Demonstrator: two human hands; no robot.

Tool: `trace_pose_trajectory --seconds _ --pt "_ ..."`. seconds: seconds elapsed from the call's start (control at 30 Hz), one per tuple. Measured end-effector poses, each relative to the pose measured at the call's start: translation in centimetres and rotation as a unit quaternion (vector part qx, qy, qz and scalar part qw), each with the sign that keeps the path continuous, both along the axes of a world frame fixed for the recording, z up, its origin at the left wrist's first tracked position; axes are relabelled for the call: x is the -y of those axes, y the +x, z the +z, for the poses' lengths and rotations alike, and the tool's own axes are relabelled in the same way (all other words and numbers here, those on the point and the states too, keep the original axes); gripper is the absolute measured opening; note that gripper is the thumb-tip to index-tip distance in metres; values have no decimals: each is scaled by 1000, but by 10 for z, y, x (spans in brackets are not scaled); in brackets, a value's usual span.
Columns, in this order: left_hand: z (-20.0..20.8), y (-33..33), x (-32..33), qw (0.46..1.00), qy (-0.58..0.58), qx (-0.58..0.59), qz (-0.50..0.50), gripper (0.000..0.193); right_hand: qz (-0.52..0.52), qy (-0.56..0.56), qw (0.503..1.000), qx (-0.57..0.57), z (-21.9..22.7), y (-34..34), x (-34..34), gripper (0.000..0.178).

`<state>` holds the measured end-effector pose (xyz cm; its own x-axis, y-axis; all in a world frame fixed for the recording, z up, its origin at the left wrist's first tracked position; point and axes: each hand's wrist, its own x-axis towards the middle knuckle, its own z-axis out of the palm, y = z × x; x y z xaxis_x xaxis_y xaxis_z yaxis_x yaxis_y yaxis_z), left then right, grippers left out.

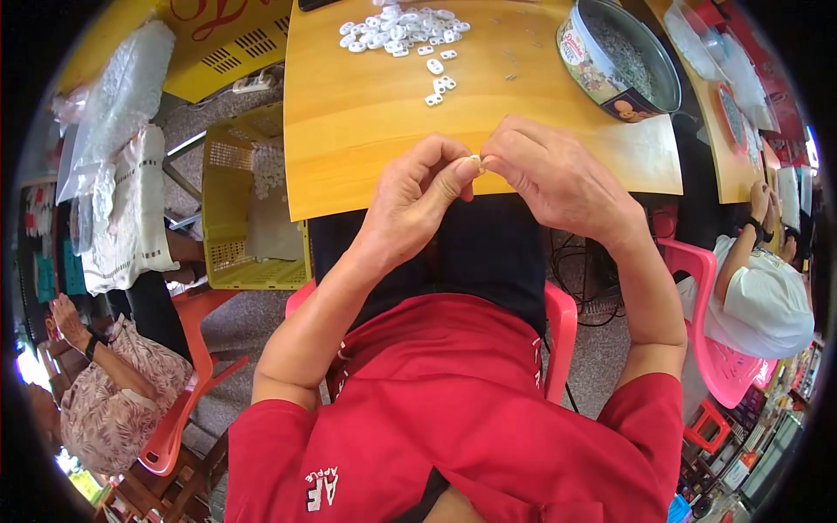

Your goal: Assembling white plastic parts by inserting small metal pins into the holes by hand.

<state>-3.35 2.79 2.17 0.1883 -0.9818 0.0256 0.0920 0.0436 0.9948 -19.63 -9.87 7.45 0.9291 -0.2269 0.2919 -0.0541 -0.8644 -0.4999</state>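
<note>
Just over the table's near edge, my left hand (pixel 410 192) pinches a small white plastic piece (pixel 476 159) between thumb and forefinger. My right hand (pixel 562 179) meets it there, thumb and fingers closed at the piece's right side; whatever they grip is too small or hidden to make out. Beyond my hands lies a heap of white oval plastic pieces with two holes (pixel 397 33). A few loose ones (pixel 434 66) trail from the heap towards me. At the right stands a round printed tin (pixel 612 83) holding many tiny metal parts.
The wooden table (pixel 349 148) has a few thin metal bits (pixel 510 77) scattered on it. A yellow crate (pixel 261 275) with white pieces stands on the floor at left. Co-workers sit on both sides, one in a patterned top (pixel 122 397), one in a white shirt (pixel 767 296).
</note>
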Motion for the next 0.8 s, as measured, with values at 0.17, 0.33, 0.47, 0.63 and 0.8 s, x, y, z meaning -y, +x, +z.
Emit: trace_pose_trajectory --seconds 0.17,0.33,0.47,0.63,0.8 --pt "2 5 -4 1000 11 -21 -10 19 -7 -57 998 -5 16 0 3 10" --pt "4 7 -7 1000 8 -17 -24 19 34 -79 996 -36 21 1 3 14" --pt "10 9 -9 1000 2 -7 -28 20 59 -87 993 -46 22 1 2 16" --pt "15 9 -12 999 -15 13 -31 20 70 -75 994 -35 22 2 -1 17" --pt "21 7 -12 998 -33 58 -14 15 76 -46 996 -30 21 2 -2 17"
